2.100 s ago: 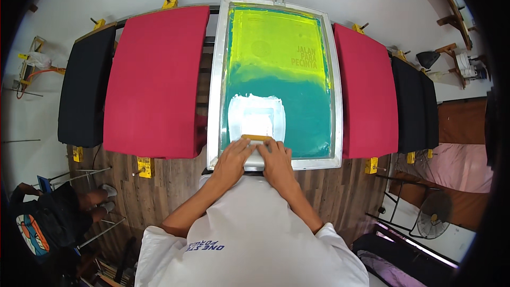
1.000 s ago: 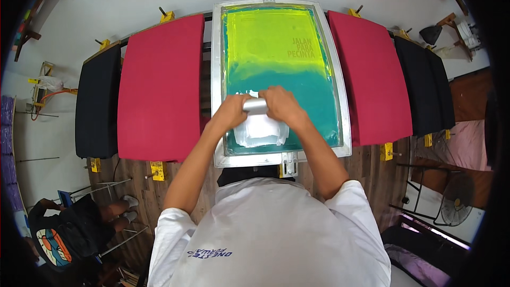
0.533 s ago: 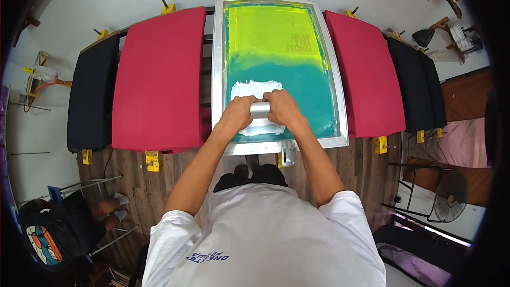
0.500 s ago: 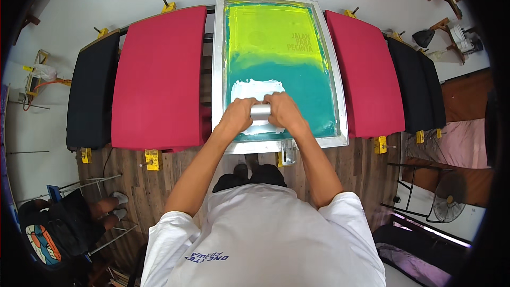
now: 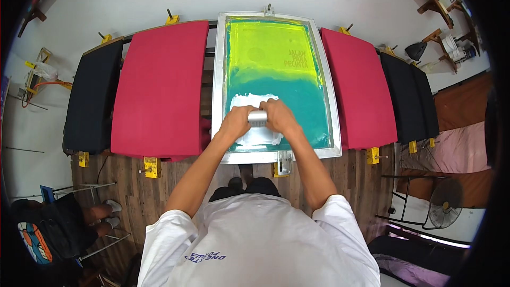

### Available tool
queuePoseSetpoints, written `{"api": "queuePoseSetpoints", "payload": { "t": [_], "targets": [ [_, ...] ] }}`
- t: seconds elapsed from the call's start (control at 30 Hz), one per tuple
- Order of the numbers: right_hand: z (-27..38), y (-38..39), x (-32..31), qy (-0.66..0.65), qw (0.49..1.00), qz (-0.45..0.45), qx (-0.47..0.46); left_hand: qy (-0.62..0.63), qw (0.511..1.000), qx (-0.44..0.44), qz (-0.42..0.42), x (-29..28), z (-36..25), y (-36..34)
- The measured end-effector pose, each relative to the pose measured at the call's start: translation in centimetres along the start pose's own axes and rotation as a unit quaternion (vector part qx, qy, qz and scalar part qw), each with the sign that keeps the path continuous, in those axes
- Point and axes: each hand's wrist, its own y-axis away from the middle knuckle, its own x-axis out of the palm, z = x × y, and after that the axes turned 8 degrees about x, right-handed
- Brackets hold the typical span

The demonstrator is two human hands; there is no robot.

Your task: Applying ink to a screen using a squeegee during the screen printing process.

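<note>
A metal-framed printing screen (image 5: 217, 90) lies in front of me, its mesh yellow-green at the far part and teal nearer. White ink (image 5: 249, 100) spreads on the mesh toward its near left part. Over that ink I grip a silver squeegee (image 5: 257, 118) with both hands. My left hand (image 5: 236, 122) is closed round its left end, my right hand (image 5: 280, 117) round its right end. The squeegee's lower edge is hidden beneath the handle and my fingers.
Red fabric covers a board (image 5: 159, 90) on the left and another (image 5: 358, 88) on the right. Black-covered boards (image 5: 91, 98) stand farther out. Yellow clamps (image 5: 152, 167) line the rail. A fan (image 5: 445, 202) stands at right; a seated person (image 5: 64, 223) is at lower left.
The whole view has shifted, with the screen and boards sitting lower in the picture. Both hands stay closed on the squeegee over the white ink, close to the same spot on the screen.
</note>
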Motion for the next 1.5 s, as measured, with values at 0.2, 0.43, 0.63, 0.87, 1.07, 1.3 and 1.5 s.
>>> {"api": "queuePoseSetpoints", "payload": {
  "t": [0.2,0.43,0.63,0.87,1.07,1.3,1.5],
  "targets": [
    [1.9,8.2,2.4,-0.039,0.999,0.001,0.009,0.007,1.000,0.006,0.014,2.6,-1.5,7.2],
    [0.5,1.1,-1.3,-0.012,1.000,-0.004,-0.008,-0.021,1.000,0.009,-0.010,-0.2,-0.1,0.0],
    [1.0,3.1,1.4,-0.025,0.999,-0.035,0.001,0.014,0.998,0.034,-0.053,1.4,0.3,2.8],
    [1.3,6.4,-0.1,-0.034,0.999,0.039,-0.002,0.047,0.998,-0.031,0.033,2.3,-1.6,5.7],
    [-0.2,-0.6,0.1,0.000,0.999,0.000,-0.033,-0.004,0.999,-0.002,-0.046,1.1,1.6,-0.1],
    [1.2,7.4,1.4,-0.057,0.998,0.003,-0.008,0.041,0.996,-0.026,-0.075,3.8,-2.1,7.0],
    [-0.9,2.0,-0.6,-0.043,0.998,0.015,-0.045,-0.025,0.997,-0.047,-0.051,1.9,-0.6,1.6]
  ]
}}
